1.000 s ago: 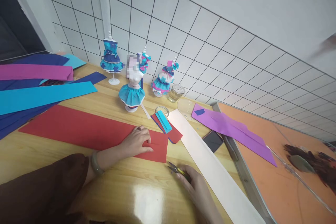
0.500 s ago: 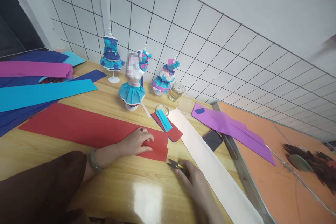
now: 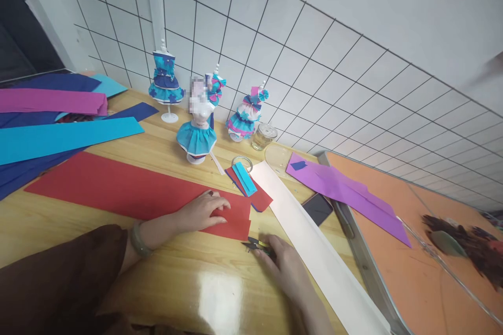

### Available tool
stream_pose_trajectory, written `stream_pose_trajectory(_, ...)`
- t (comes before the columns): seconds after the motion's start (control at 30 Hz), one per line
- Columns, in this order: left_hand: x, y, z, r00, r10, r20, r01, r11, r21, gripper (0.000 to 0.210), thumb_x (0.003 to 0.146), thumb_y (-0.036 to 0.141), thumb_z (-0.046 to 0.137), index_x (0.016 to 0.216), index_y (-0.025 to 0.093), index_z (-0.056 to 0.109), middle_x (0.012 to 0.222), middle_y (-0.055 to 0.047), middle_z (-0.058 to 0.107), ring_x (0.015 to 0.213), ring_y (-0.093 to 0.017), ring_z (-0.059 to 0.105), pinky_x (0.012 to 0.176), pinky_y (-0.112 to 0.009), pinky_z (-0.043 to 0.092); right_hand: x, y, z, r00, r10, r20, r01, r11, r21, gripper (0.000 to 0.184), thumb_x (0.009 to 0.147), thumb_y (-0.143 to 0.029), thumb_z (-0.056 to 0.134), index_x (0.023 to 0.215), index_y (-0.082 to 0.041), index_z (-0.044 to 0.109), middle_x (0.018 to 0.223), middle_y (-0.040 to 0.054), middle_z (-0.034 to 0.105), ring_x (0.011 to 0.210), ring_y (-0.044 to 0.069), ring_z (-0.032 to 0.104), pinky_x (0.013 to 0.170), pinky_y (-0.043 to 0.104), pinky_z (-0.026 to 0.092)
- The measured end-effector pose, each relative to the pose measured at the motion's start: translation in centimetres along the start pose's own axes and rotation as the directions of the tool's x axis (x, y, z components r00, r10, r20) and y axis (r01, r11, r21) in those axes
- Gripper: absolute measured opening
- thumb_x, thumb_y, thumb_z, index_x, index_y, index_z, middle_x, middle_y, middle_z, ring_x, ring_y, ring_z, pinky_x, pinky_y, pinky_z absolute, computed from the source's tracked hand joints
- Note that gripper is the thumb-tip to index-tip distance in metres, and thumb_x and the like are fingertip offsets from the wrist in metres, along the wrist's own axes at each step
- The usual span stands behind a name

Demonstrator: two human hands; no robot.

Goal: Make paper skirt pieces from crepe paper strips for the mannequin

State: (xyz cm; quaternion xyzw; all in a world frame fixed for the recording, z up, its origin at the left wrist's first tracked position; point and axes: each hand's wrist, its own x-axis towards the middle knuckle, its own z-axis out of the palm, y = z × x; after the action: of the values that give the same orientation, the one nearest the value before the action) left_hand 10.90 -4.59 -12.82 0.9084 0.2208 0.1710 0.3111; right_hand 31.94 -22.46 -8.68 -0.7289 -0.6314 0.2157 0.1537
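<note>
The right hand's [image 3: 286, 267] fingers are wrapped around the snips [image 3: 259, 247], blades pointing left, just beside the near corner of the red strip [image 3: 118, 183]. The left hand's [image 3: 202, 211] fingers lie loosely bent, ungripped, on that strip, whose long axis runs left to right (slanting slightly nearer rightward) along the counter [image 3: 173, 277]. The white strip [image 3: 314, 241] lies to the right.

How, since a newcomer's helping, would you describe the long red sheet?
On the wooden table, look in front of the miniature dresses. The long red sheet lies under the left hand; unlike the smaller red piece nearby, it bears no cyan strip.
</note>
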Motion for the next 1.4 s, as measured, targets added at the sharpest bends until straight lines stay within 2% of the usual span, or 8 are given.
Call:
stream_pose_trajectory(0.17, 0.0, 0.1, -0.1, 1.000, 0.013, -0.005, -0.013, 1.000, 0.003, 0.022, 0.079, 0.031, 0.058, 0.099, 0.021, 0.058, 0.092, -0.003, 0.061, 0.086, -0.018, 0.051, 0.078, -0.028, 0.041, 0.3, 0.1, 0.5, 0.996, -0.080, -0.033, 0.080, 0.997, -0.017, 0.029, 0.086, -0.041, 0.046, 0.102, -0.021, 0.058, 0.095, 0.0068, 0.063, 0.085, 0.020, 0.060, 0.071, 0.030, 0.046)
stream_pose_trajectory(0.3, 0.0, 0.1, -0.1, 1.000, 0.013, 0.015, -0.013, 1.000, 0.015, 0.025, 0.079, 0.031, 0.058, 0.102, 0.021, 0.057, 0.097, -0.002, 0.062, 0.092, -0.019, 0.051, 0.082, -0.030, 0.040, 0.4, 0.2, 0.8, 0.995, -0.097, -0.031, 0.097, 0.995, -0.008, 0.030, 0.087, -0.043, 0.045, 0.103, -0.021, 0.058, 0.097, 0.0070, 0.062, 0.086, 0.019, 0.060, 0.073, 0.030, 0.047)
stream_pose_trajectory(0.5, 0.1, -0.1, 0.0, 0.997, 0.076, 0.003, -0.076, 0.995, 0.062, 0.027, 0.080, 0.032, 0.057, 0.105, 0.022, 0.055, 0.102, -0.003, 0.061, 0.098, -0.020, 0.051, 0.088, -0.032, 0.037, 0.7, 0.7, 1.1, 0.990, -0.139, -0.027, 0.139, 0.990, 0.007, 0.032, 0.087, -0.045, 0.046, 0.104, -0.021, 0.058, 0.097, 0.0081, 0.061, 0.088, 0.021, 0.059, 0.075, 0.031, 0.047)
stream_pose_trajectory(0.73, 0.1, 0.2, -0.4, 0.992, 0.125, 0.031, -0.127, 0.990, 0.063, 0.014, 0.082, 0.031, 0.054, 0.092, 0.023, 0.060, 0.106, -0.004, 0.057, 0.102, -0.019, 0.049, 0.092, -0.033, 0.034, 1.0, 1.1, 1.4, 0.985, -0.168, -0.035, 0.166, 0.984, -0.064, 0.032, 0.087, -0.044, 0.046, 0.104, -0.020, 0.058, 0.095, 0.0082, 0.061, 0.088, 0.022, 0.058, 0.074, 0.033, 0.046)
stream_pose_trajectory(0.93, -0.1, 0.3, -0.4, 0.985, 0.172, 0.005, -0.171, 0.979, 0.111, 0.020, 0.086, 0.032, 0.048, 0.086, 0.025, 0.066, 0.106, -0.004, 0.057, 0.102, -0.019, 0.047, 0.091, -0.033, 0.035, 1.2, 1.3, 1.5, 0.977, -0.205, -0.063, 0.199, 0.977, -0.080, 0.032, 0.086, -0.046, 0.047, 0.104, -0.022, 0.058, 0.092, 0.0071, 0.062, 0.085, 0.021, 0.058, 0.071, 0.031, 0.046)
stream_pose_trajectory(1.2, -0.1, 0.5, -0.5, 0.990, 0.137, 0.041, -0.141, 0.983, 0.117, 0.019, 0.079, 0.041, 0.056, 0.086, 0.026, 0.066, 0.109, -0.003, 0.055, 0.103, -0.021, 0.046, 0.091, -0.034, 0.034, 1.2, 1.8, 1.9, 0.977, -0.201, -0.074, 0.194, 0.977, -0.085, 0.035, 0.085, -0.048, 0.046, 0.102, -0.021, 0.060, 0.096, 0.0092, 0.063, 0.089, 0.023, 0.059, 0.074, 0.032, 0.047)
stream_pose_trajectory(1.4, 0.0, 0.4, -0.4, 0.990, 0.126, 0.070, -0.134, 0.981, 0.140, 0.028, 0.073, 0.049, 0.062, 0.087, 0.025, 0.066, 0.112, -0.003, 0.054, 0.105, -0.023, 0.044, 0.090, -0.034, 0.034, 1.1, 1.9, 2.0, 0.977, -0.200, -0.073, 0.196, 0.979, -0.053, 0.033, 0.086, -0.046, 0.045, 0.102, -0.021, 0.060, 0.096, 0.0095, 0.063, 0.089, 0.023, 0.059, 0.076, 0.034, 0.047)
